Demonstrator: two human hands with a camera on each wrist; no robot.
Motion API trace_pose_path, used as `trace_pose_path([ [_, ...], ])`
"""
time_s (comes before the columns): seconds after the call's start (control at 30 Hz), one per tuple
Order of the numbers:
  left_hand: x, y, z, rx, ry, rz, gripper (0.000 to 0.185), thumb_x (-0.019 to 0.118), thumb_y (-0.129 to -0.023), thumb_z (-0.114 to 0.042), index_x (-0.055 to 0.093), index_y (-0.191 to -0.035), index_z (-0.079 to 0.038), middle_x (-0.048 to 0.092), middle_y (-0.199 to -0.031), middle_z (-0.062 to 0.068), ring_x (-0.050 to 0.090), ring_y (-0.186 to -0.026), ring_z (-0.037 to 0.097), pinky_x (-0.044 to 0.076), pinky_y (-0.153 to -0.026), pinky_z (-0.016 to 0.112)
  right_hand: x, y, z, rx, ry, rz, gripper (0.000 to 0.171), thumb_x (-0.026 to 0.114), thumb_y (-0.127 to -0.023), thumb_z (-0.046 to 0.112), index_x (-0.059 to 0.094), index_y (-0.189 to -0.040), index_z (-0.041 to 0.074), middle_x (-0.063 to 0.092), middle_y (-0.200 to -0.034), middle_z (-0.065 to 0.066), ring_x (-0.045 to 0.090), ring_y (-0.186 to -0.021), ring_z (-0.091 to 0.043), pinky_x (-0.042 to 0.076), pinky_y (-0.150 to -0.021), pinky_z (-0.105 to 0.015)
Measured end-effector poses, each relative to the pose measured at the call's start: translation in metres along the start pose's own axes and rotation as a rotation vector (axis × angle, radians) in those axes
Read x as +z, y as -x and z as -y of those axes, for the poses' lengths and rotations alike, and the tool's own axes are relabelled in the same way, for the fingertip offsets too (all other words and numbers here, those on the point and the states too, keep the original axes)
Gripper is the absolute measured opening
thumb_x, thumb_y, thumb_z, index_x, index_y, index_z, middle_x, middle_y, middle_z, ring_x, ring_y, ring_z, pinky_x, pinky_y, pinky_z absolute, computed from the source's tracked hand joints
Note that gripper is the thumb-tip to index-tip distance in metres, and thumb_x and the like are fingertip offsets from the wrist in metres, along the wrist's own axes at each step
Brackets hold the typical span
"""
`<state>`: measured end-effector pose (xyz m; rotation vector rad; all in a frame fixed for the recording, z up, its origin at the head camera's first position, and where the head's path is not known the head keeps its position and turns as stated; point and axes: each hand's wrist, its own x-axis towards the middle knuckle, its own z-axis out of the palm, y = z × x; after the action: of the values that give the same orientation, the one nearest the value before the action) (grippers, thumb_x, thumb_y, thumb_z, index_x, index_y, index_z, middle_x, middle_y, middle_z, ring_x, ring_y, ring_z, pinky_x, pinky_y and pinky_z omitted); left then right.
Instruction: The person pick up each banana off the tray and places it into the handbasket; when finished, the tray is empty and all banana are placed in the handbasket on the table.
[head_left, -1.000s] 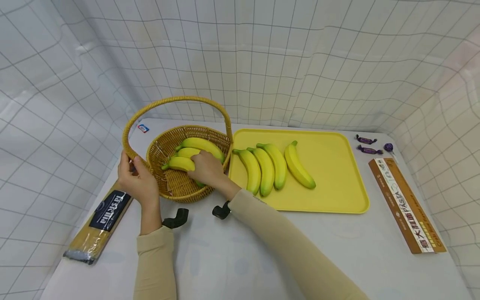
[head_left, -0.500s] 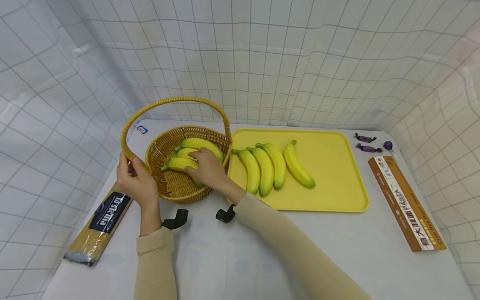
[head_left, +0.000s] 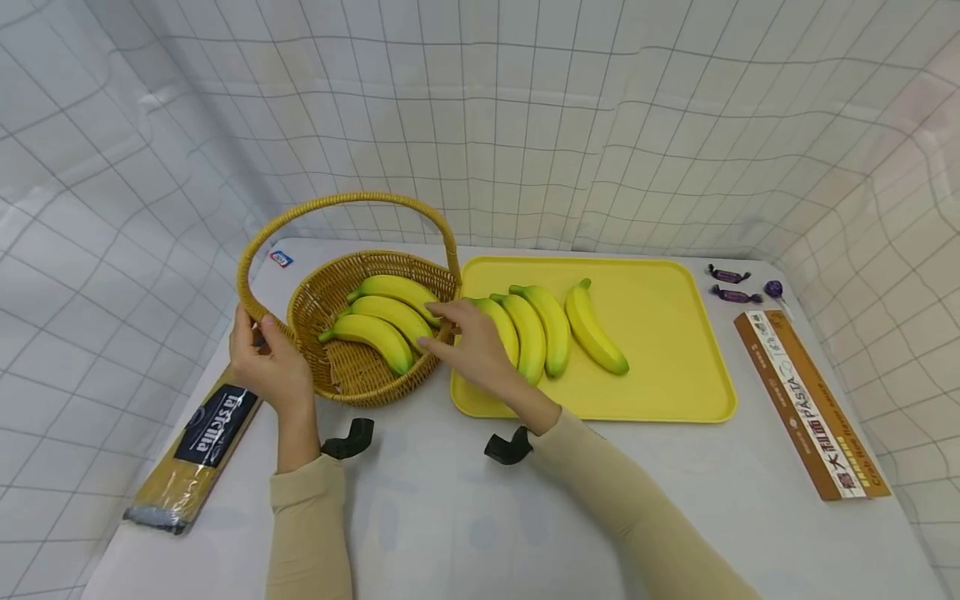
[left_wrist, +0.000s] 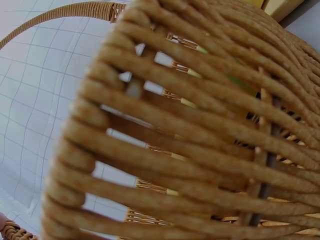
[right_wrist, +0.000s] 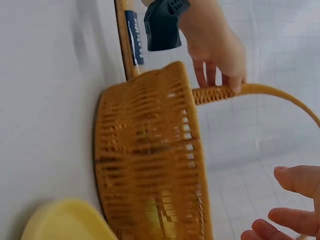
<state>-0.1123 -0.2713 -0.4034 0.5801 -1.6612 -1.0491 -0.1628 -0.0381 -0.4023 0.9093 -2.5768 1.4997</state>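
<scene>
A wicker basket point(head_left: 341, 379) with a tall hoop handle point(head_left: 352, 200) stands left of a yellow tray point(head_left: 660, 350). Three yellow-green bananas point(head_left: 375, 332) lie in the basket, and several more bananas point(head_left: 551, 329) lie side by side on the tray. My left hand point(head_left: 258, 335) grips the handle's left base; the right wrist view also shows this left hand point(right_wrist: 215, 47) on the handle point(right_wrist: 260, 90). My right hand point(head_left: 450, 327) hovers open over the basket's right rim and the tray's leftmost banana, holding nothing. The left wrist view is filled by the basket wall point(left_wrist: 200, 140).
A dark-labelled spaghetti bag point(head_left: 198, 446) lies at the table's left front. A long brown pasta box point(head_left: 810, 404) lies at the right, with purple wrapped candies point(head_left: 731, 283) behind it. Gridded white cloth walls the table on three sides.
My right hand has let go of the banana in the basket and drawn back to the right, to the tray's edge. The left hand has kept its hold on the handle.
</scene>
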Motion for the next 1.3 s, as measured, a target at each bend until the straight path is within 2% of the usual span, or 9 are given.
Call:
trace_pose_path([
  [0.13, 0.0, 0.0, 0.001, 0.008, 0.005, -0.003, 0.027, 0.055, -0.098, -0.016, 0.069, -0.121, -0.013, 0.068, -0.106, 0.007, 0.055, -0.09, -0.002, 0.042, -0.072, 0.013, -0.023, 0.014, -0.015, 0.014, -0.035, -0.065, 0.048, 0.075, -0.086, 0.02, 0.062, -0.129, 0.005, 0.065, -0.119, -0.014, 0.061, -0.105, -0.029, 0.054, -0.086, -0.044],
  [0.47, -0.001, -0.001, 0.001, -0.003, 0.017, -0.006, 0.029, 0.054, -0.098, -0.015, 0.068, -0.124, -0.013, 0.067, -0.109, 0.007, 0.052, -0.09, -0.006, 0.04, -0.072, 0.013, -0.087, 0.046, -0.057, 0.09, 0.045, -0.217, 0.047, 0.076, -0.084, 0.015, 0.063, -0.127, 0.003, 0.064, -0.117, -0.019, 0.062, -0.105, -0.034, 0.053, -0.087, -0.048],
  [0.6, -0.001, -0.001, 0.0, -0.006, 0.019, -0.006, 0.029, 0.055, -0.098, -0.015, 0.068, -0.124, -0.013, 0.068, -0.109, 0.007, 0.053, -0.089, -0.006, 0.04, -0.072, 0.013, -0.11, 0.056, -0.073, 0.145, 0.082, -0.271, 0.046, 0.076, -0.084, 0.014, 0.063, -0.127, 0.002, 0.064, -0.119, -0.018, 0.061, -0.107, -0.035, 0.052, -0.088, -0.049],
  [0.73, 0.0, -0.001, -0.001, -0.013, 0.021, -0.005, 0.029, 0.055, -0.098, -0.015, 0.068, -0.124, -0.015, 0.067, -0.107, 0.001, 0.053, -0.088, -0.006, 0.04, -0.071, 0.013, -0.128, 0.065, -0.087, 0.212, 0.11, -0.303, 0.048, 0.075, -0.086, 0.015, 0.061, -0.13, 0.001, 0.062, -0.122, -0.018, 0.06, -0.109, -0.036, 0.051, -0.09, -0.049],
  [0.83, 0.001, 0.0, -0.001, -0.019, 0.023, -0.006, 0.028, 0.055, -0.098, -0.014, 0.068, -0.123, -0.013, 0.067, -0.106, -0.001, 0.052, -0.088, -0.005, 0.04, -0.071, 0.014, -0.136, 0.071, -0.097, 0.257, 0.118, -0.319, 0.05, 0.074, -0.087, 0.017, 0.059, -0.132, 0.002, 0.061, -0.124, -0.019, 0.058, -0.111, -0.035, 0.05, -0.091, -0.049],
  [1.1, 0.001, -0.001, 0.001, -0.019, 0.021, -0.007, 0.03, 0.056, -0.098, -0.013, 0.067, -0.125, -0.009, 0.067, -0.108, 0.008, 0.051, -0.087, -0.005, 0.038, -0.071, 0.014, -0.144, 0.079, -0.118, 0.349, 0.1, -0.326, 0.055, 0.072, -0.089, 0.018, 0.053, -0.138, 0.0, 0.057, -0.129, -0.021, 0.055, -0.115, -0.038, 0.046, -0.096, -0.052],
  [1.3, 0.001, -0.001, 0.003, -0.015, 0.023, -0.009, 0.027, 0.056, -0.098, -0.013, 0.069, -0.122, -0.012, 0.065, -0.103, -0.006, 0.053, -0.087, -0.005, 0.039, -0.07, 0.013, -0.144, 0.08, -0.124, 0.385, 0.097, -0.307, 0.057, 0.07, -0.09, 0.02, 0.051, -0.139, 0.0, 0.055, -0.133, -0.021, 0.053, -0.118, -0.039, 0.045, -0.098, -0.053],
])
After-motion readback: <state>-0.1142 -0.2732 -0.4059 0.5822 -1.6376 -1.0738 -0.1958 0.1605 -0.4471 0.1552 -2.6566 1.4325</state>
